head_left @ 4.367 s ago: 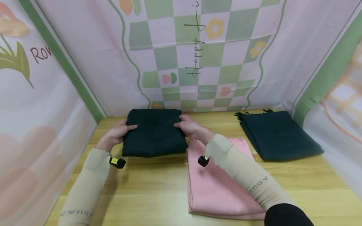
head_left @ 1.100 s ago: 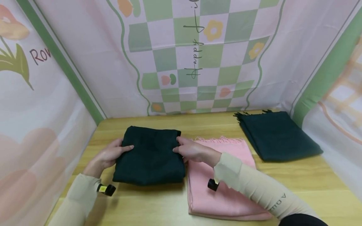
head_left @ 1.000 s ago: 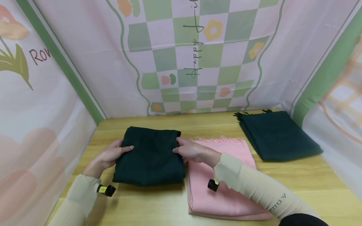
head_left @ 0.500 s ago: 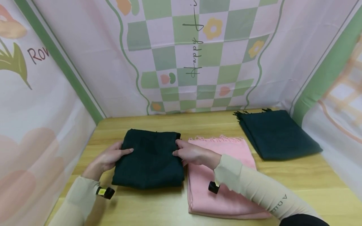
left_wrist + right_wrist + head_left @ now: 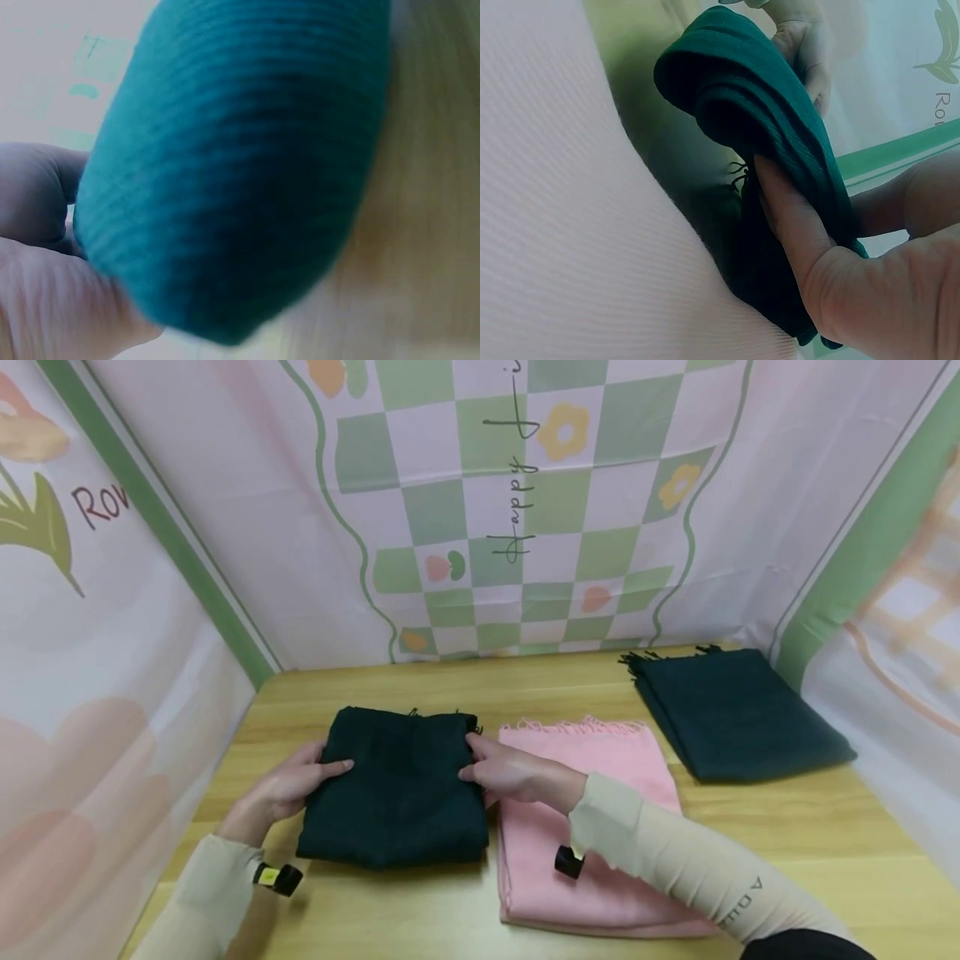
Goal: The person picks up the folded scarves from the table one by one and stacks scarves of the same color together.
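A folded dark green scarf (image 5: pixel 393 793), with a few fringe threads at its far edge, is held between both hands over the left half of the table. My left hand (image 5: pixel 296 779) grips its left side, thumb on top. On the right side, my right hand (image 5: pixel 517 768) pinches it, thumb on top and fingers partly hidden. In the left wrist view the scarf's rounded fold (image 5: pixel 232 172) fills the middle. Several stacked layers of the scarf (image 5: pixel 754 90) show in the right wrist view. A folded pink scarf (image 5: pixel 543 877) with fringe lies under the right forearm.
Another folded dark green fringed scarf (image 5: pixel 738 714) lies at the table's far right. The wooden table (image 5: pixel 405 910) meets printed cloth walls at the back and sides; the back cloth (image 5: pixel 465 468) has a green check pattern.
Both hands have brought the held scarf from the table's back edge towards the near side. Over the last second it has shifted slightly nearer, and fringe now shows at its far edge.
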A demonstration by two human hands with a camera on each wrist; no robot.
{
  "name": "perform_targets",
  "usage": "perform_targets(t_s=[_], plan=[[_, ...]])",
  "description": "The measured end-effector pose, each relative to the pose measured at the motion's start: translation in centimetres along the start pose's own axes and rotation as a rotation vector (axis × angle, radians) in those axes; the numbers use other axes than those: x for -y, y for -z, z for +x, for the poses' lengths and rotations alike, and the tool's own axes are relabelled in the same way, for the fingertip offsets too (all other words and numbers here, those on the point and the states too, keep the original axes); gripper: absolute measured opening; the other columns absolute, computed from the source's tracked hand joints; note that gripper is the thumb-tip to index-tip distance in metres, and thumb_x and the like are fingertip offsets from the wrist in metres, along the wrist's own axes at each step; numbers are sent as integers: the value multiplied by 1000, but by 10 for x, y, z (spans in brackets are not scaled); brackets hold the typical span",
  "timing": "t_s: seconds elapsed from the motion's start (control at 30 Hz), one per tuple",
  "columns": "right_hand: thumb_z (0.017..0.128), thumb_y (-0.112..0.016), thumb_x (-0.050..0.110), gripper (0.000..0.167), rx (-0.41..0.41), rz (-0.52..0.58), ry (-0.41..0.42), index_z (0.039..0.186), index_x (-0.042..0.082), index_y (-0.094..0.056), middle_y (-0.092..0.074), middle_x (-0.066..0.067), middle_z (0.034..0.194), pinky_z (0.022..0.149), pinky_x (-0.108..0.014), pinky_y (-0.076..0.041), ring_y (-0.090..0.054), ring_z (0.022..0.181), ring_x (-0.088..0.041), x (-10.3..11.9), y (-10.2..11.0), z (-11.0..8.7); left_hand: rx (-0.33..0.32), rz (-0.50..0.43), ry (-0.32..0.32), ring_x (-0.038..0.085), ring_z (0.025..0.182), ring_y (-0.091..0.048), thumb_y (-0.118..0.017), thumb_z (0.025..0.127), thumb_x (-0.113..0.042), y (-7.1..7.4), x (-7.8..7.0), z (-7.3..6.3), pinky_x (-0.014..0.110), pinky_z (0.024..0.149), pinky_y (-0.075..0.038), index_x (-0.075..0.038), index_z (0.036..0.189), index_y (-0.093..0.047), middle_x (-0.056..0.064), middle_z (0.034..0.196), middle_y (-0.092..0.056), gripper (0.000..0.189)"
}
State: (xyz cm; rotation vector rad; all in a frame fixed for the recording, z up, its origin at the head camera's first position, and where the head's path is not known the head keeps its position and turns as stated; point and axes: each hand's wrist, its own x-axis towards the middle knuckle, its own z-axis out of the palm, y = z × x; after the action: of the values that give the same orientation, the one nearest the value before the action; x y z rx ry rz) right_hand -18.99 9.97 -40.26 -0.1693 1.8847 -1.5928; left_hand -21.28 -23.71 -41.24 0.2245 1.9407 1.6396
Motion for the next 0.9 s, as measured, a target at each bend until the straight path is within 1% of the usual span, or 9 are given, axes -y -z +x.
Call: perform_targets(t_s=[0.1, 0.27, 0.43, 0.53, 0.67, 0.73, 0.8, 0.9], plan=[[106, -46, -1, 75, 0, 9, -6, 164, 5, 2, -20, -29, 164, 89, -53, -57, -55, 129, -41, -1, -1, -1, -2, -3, 3, 29, 127, -55, -50, 109, -16, 0, 1, -1, 42, 102, -51, 2, 159, -14, 28, 156, -36, 65], [106, -46, -1, 77, 12, 18, -17, 164, 6, 4, -16, -29, 165, 89, -52, -58, -55, 129, -42, -5, -2, -1, -2, -18, 14, 29, 125, -57, -53, 108, -17, -3, 5, -3, 43, 100, -52, 3, 158, -16, 29, 154, -38, 65], [105, -45, -2, 75, 27, 31, -7, 164, 6, 0, -21, -29, 163, 87, -53, -58, -57, 127, -42, -7, -4, -4, 1, -20, 21, 29, 126, -57, -53, 109, -19, -4, 8, -7, 43, 101, -52, 1, 160, -12, 28, 156, -36, 69], [105, -46, -3, 75, 30, 30, -4, 164, 5, -1, -22, -29, 163, 85, -53, -59, -59, 123, -41, -8, -5, -6, 11, -25, 19, 28, 126, -57, -52, 109, -20, -5, 11, -9, 43, 101, -52, 0, 161, -11, 28, 156, -36, 70], [104, -45, -3, 75, 39, 35, -4, 164, 7, -1, -22, -30, 162, 79, -51, -60, -64, 116, -41, -12, -5, -7, 1, -25, 23, 34, 135, -49, -53, 108, -21, -7, 14, -10, 44, 105, -49, -2, 162, -5, 28, 160, -29, 75], [105, -44, -4, 76, 51, 40, -8, 164, 9, 1, -22, -31, 162, 76, -50, -61, -65, 114, -41, -15, -6, -8, -15, -20, 30, 38, 140, -41, -54, 108, -22, -8, 15, -12, 45, 108, -47, -2, 163, 0, 28, 163, -22, 79], [105, -44, -3, 78, 59, 44, -16, 164, 10, 4, -20, -31, 163, 73, -48, -61, -67, 112, -40, -17, -7, -9, -22, -17, 39, 40, 143, -38, -54, 108, -22, -9, 16, -13, 46, 108, -46, -4, 163, 3, 28, 165, -19, 81], [105, -44, -3, 78, 70, 45, -28, 164, 10, 5, -19, -31, 163, 73, -47, -62, -67, 110, -39, -19, -7, -10, -27, -31, 53, 39, 140, -43, -55, 108, -22, -10, 18, -14, 46, 105, -49, -6, 164, 2, 28, 164, -20, 81]])
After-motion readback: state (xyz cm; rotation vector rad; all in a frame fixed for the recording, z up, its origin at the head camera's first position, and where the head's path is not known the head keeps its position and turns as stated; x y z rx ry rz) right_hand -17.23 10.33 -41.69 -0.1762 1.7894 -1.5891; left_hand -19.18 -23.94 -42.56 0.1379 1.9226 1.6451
